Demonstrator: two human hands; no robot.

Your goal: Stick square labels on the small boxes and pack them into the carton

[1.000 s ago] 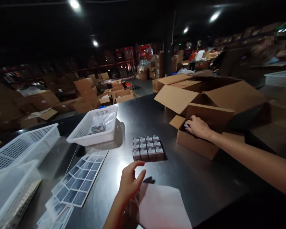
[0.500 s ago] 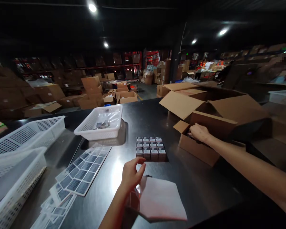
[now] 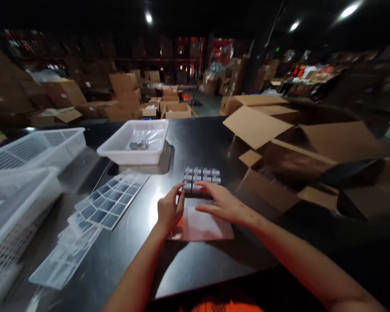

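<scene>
Left hand (image 3: pixel 169 210), right hand (image 3: pixel 226 204) at small boxes (image 3: pixel 197 177), three rows.

Dark ceiling (image 3: pixel 214 15), bright lamps (image 3: pixel 148 17), red racking (image 3: pixel 221 47), dark pillar (image 3: pixel 256 65), stacked brown cartons (image 3: pixel 125 93), grey floor (image 3: pixel 205 106)

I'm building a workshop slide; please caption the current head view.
Left hand and right hand at a block of small boxes on a shiny dark table, near an open cardboard box.

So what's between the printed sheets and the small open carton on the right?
In the head view: rows of small boxes, the left hand and right hand at their near edge, and a whitish flat piece nearer the wearer.
</scene>
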